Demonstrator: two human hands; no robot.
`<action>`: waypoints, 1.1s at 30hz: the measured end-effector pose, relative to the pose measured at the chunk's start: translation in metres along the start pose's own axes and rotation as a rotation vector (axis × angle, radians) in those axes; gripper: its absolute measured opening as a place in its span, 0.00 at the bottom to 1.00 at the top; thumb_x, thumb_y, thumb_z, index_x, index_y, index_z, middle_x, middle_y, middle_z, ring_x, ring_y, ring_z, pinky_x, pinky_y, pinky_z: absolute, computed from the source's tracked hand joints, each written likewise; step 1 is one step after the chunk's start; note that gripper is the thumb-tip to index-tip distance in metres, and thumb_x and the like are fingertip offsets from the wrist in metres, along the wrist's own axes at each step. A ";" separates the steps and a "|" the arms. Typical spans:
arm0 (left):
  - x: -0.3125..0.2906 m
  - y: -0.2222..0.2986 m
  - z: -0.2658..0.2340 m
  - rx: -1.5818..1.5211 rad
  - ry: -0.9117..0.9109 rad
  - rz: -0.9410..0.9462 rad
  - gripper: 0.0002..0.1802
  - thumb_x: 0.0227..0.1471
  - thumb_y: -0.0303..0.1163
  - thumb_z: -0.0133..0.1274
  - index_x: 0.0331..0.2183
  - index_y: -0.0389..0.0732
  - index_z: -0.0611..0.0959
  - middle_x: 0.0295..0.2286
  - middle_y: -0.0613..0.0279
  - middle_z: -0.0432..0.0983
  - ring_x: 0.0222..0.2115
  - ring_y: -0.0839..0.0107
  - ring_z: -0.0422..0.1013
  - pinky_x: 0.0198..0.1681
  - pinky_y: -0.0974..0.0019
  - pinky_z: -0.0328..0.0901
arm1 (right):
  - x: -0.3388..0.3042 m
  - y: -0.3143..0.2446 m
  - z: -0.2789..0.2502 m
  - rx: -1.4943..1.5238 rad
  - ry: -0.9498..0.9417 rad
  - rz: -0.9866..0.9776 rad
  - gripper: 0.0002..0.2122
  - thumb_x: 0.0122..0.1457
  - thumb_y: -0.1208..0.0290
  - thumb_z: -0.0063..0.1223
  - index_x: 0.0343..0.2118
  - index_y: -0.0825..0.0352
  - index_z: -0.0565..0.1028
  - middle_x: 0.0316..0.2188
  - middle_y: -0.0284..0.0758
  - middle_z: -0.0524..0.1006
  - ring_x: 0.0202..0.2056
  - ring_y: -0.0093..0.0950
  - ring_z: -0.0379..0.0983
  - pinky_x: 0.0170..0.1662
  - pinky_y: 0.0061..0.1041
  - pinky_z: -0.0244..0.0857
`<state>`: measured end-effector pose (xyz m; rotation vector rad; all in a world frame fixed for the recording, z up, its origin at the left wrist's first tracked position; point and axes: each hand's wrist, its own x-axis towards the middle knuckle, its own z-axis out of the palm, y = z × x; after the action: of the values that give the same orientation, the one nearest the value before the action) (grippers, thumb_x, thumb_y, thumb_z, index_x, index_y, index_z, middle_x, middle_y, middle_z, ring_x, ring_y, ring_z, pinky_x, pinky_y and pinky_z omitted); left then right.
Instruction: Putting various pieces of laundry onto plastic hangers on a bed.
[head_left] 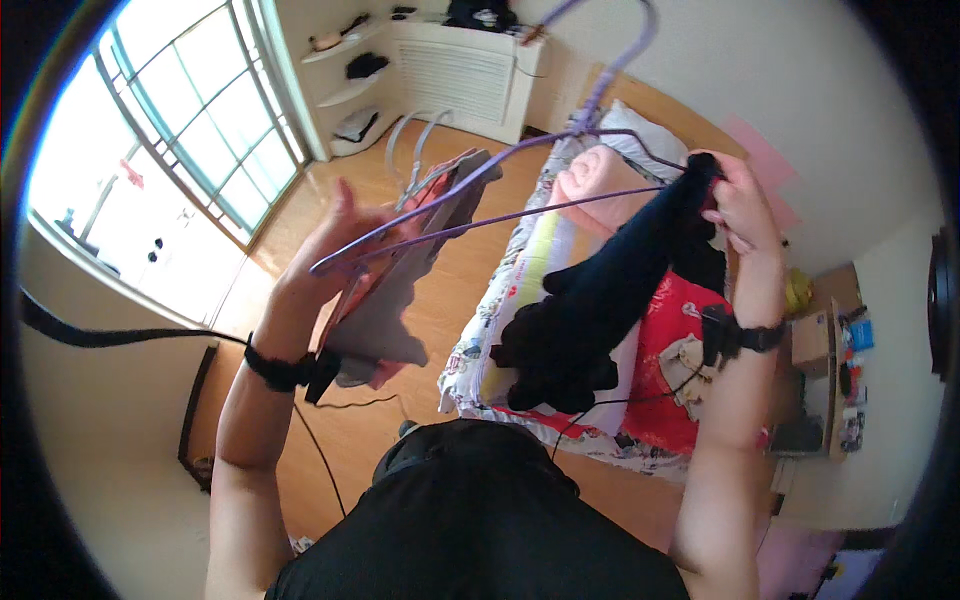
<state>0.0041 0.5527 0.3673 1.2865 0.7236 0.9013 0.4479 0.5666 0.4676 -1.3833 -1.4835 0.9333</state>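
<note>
A purple clothes hanger (480, 166) spans the space between my hands, its hook curling up at the top edge. My right hand (745, 205) is closed on bunched cloth of a black garment (610, 290), at the hanger's right end; the rest of the garment droops down to the left. My left hand (335, 240) is behind the hanger's left end, thumb raised, its other fingers partly hidden. Against that hand hang grey and pink clothes (385, 300), with light grey hanger hooks (415, 150) rising above them.
Beyond the black garment stands a bed with a white pillow (640, 125), a rolled pink blanket (595, 180) and red bedding (665, 350). Glazed doors (210, 110) are at left, corner shelves (350, 95) at the back. A cluttered shelf unit (835, 370) lines the right. Dark cables run from my wrist straps.
</note>
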 end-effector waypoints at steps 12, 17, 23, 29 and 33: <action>-0.007 0.023 0.029 0.308 -0.185 0.120 0.33 0.53 0.61 0.45 0.32 0.35 0.77 0.29 0.68 0.67 0.22 0.84 0.59 0.26 0.77 0.56 | 0.001 -0.006 -0.008 -0.071 -0.021 -0.013 0.11 0.56 0.83 0.37 0.35 0.69 0.74 0.26 0.27 0.72 0.23 0.13 0.63 0.19 0.12 0.52; -0.012 -0.008 0.043 0.194 0.255 -0.045 0.21 0.61 0.44 0.45 0.26 0.36 0.77 0.22 0.74 0.64 0.19 0.87 0.56 0.23 0.80 0.52 | 0.011 -0.009 -0.015 -0.348 0.207 -0.178 0.10 0.54 0.83 0.41 0.35 0.67 0.75 0.25 0.32 0.74 0.25 0.21 0.68 0.24 0.21 0.62; -0.010 -0.021 0.035 0.232 0.358 0.010 0.23 0.61 0.48 0.44 0.19 0.46 0.72 0.14 0.80 0.54 0.16 0.87 0.49 0.18 0.76 0.42 | 0.026 -0.007 -0.059 -0.957 0.527 -0.776 0.12 0.47 0.83 0.46 0.35 0.63 0.77 0.30 0.42 0.78 0.30 0.38 0.76 0.35 0.33 0.70; -0.016 -0.015 0.038 0.279 0.494 -0.010 0.23 0.61 0.48 0.42 0.21 0.43 0.75 0.13 0.79 0.53 0.15 0.88 0.48 0.18 0.76 0.41 | 0.041 -0.036 -0.078 -1.469 0.302 -0.276 0.06 0.43 0.85 0.45 0.25 0.71 0.72 0.19 0.40 0.74 0.26 0.34 0.76 0.32 0.31 0.69; -0.019 -0.014 0.031 0.289 0.407 0.006 0.25 0.62 0.48 0.41 0.19 0.44 0.73 0.13 0.80 0.53 0.15 0.87 0.47 0.18 0.76 0.42 | 0.039 -0.069 -0.053 -1.496 -0.023 0.373 0.06 0.45 0.83 0.40 0.23 0.69 0.72 0.15 0.38 0.71 0.18 0.30 0.72 0.22 0.34 0.68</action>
<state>0.0236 0.5206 0.3572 1.3708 1.2048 1.1085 0.4751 0.5963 0.5543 -2.7228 -2.0352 -0.1874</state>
